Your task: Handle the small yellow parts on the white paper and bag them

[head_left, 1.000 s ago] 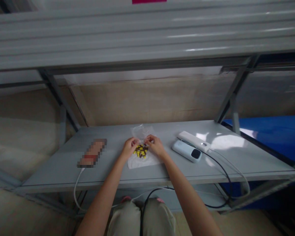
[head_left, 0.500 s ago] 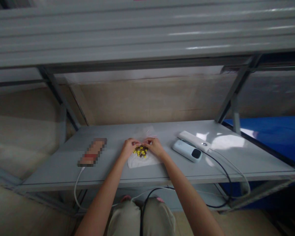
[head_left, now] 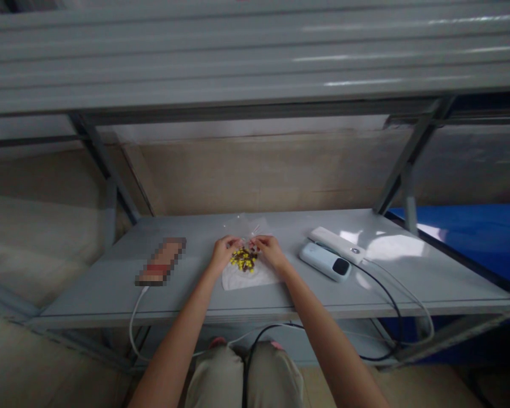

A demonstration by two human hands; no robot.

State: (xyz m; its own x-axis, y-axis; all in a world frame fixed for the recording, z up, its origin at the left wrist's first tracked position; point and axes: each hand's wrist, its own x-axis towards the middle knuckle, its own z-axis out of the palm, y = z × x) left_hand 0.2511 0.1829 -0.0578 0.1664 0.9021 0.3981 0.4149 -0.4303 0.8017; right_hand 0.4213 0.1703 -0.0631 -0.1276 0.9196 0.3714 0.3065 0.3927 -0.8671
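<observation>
A clear plastic bag [head_left: 242, 226] is pinched by left hand [head_left: 223, 252] and right hand [head_left: 271, 251] above small yellow-and-brown pieces [head_left: 243, 260] on white cloth [head_left: 249, 277].

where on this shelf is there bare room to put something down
Bare patches: the shelf right of the two white devices, crossed only by cables; between the blurred item and the left hand. Crowded: the middle, where both hands, right hand included, work a clear bag.
</observation>
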